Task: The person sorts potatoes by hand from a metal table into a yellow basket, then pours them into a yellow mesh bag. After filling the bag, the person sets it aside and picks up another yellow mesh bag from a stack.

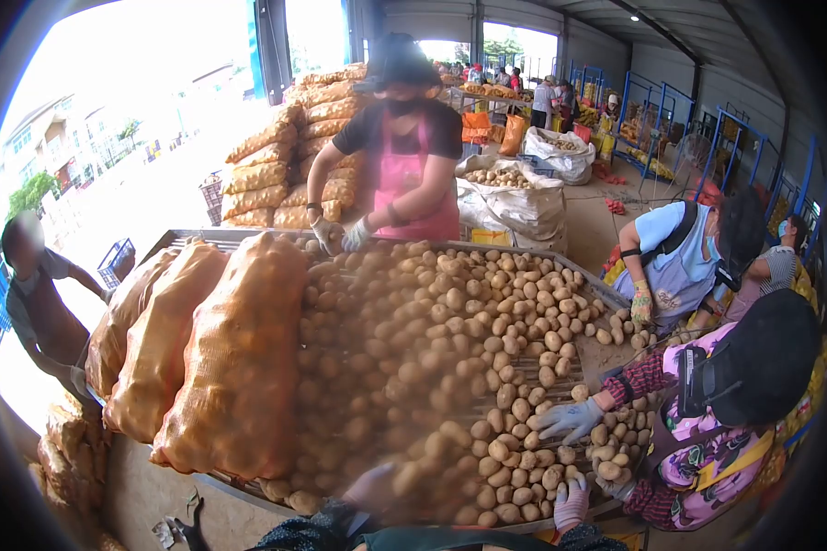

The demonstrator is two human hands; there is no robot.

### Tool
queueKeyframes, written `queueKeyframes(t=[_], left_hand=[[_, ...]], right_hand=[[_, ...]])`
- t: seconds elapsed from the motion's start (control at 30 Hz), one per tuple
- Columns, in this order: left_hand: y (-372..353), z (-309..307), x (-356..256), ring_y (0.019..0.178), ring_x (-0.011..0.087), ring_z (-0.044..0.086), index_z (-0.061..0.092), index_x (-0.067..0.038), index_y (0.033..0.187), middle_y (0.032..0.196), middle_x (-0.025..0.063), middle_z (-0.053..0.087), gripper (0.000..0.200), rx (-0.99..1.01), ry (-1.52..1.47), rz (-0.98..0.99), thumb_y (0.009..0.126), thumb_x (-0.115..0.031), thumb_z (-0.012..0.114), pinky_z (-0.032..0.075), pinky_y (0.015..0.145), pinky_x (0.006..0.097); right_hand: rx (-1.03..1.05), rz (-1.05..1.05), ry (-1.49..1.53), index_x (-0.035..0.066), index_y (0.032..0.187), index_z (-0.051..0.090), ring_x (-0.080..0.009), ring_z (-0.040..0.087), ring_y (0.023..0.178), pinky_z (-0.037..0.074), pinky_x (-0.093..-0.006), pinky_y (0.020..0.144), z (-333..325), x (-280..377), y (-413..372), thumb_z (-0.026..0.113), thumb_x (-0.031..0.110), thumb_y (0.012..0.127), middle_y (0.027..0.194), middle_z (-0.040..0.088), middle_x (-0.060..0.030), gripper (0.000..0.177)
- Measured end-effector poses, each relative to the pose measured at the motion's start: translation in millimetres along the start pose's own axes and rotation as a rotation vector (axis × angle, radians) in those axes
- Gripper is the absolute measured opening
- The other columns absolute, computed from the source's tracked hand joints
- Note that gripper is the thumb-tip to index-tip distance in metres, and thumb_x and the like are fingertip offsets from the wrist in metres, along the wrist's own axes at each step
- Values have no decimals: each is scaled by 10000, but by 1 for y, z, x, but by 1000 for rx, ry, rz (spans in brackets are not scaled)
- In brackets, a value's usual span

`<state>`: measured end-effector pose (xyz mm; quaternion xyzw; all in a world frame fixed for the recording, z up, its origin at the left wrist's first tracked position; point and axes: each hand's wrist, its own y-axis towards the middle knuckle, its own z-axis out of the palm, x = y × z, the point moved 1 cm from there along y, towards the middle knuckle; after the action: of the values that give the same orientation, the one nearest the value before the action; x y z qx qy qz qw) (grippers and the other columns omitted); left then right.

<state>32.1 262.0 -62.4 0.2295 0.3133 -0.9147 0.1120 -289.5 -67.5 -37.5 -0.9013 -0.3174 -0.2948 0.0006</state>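
A wide sorting table [515,530] in front of me is spread with many potatoes [501,344]. My left hand [372,485], in a pale glove, is at the table's near edge beside potatoes; a blur smears its fingers. My right hand [572,503], in a whitish glove with pinkish stripes, rests against potatoes near the right front edge, its fingers stretched out and apart. Just beyond it, a co-worker's gloved hand [572,420] lies over other potatoes. Large orange mesh sacks [239,358] filled with potatoes lie on the table's left side.
Across the table stands a person in a pink apron [402,179]. Two co-workers lean in from the right, and another person [46,312] is at the left beside the sacks. Stacked sacks [257,179] and white bulk bags [510,207] stand behind. A hazy blur covers the table's middle.
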Motion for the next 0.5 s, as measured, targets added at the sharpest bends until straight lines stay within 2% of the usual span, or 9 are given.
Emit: queueKeyframes(t=[0.07, 0.13, 0.2, 0.33, 0.4, 0.47, 0.5], left_hand=[[2, -4, 2, 921, 179, 630, 591, -38, 1304, 1086, 65, 671, 402, 11, -30, 0, 1060, -338, 481, 538, 790, 329], [4, -6, 3, 924, 175, 630, 590, -37, 1306, 1093, 62, 669, 403, -11, 288, 111, 1059, -337, 485, 539, 792, 326], [5, -7, 3, 923, 172, 629, 590, -38, 1307, 1094, 59, 668, 402, -25, 446, 172, 1059, -337, 486, 541, 789, 324], [2, -2, 2, 906, 169, 631, 593, -49, 1302, 1075, 51, 666, 393, -27, 446, 191, 1061, -340, 485, 542, 777, 322], [1, -1, 1, 899, 167, 631, 595, -55, 1298, 1064, 47, 666, 386, -21, 305, 123, 1063, -340, 483, 542, 771, 321], [5, -9, 2, 895, 164, 630, 596, -61, 1295, 1057, 43, 665, 378, -11, 20, -26, 1065, -339, 480, 542, 768, 319], [8, -13, 3, 895, 163, 629, 595, -61, 1294, 1060, 43, 665, 377, -4, 15, -25, 1066, -338, 479, 542, 767, 319]], right_hand=[[3, -7, 18, -53, 1106, 628, -437, 512, 1187, 415, -490, 1043, -1, 0, -1, 590, 215, 944, 1319, 543, -246, 316], [10, -4, 27, -59, 1108, 626, -439, 515, 1189, 416, -493, 1042, -2, 1, 0, 586, 220, 946, 1316, 543, -251, 325], [13, -8, 25, -66, 1114, 625, -441, 515, 1196, 416, -493, 1044, -2, 0, 0, 584, 226, 948, 1320, 542, -256, 338], [14, 15, 6, -78, 1138, 623, -446, 508, 1222, 409, -489, 1061, -1, 1, -2, 583, 238, 950, 1340, 532, -266, 370], [26, 38, 10, -83, 1151, 621, -447, 502, 1234, 404, -487, 1071, -2, 2, -1, 583, 242, 952, 1352, 525, -269, 382], [46, 51, 24, -86, 1163, 620, -446, 496, 1247, 400, -484, 1079, -2, 1, 0, 583, 243, 953, 1365, 519, -271, 392], [49, 51, 17, -84, 1167, 619, -445, 497, 1245, 399, -485, 1079, -1, 0, 0, 582, 244, 955, 1363, 519, -269, 392]])
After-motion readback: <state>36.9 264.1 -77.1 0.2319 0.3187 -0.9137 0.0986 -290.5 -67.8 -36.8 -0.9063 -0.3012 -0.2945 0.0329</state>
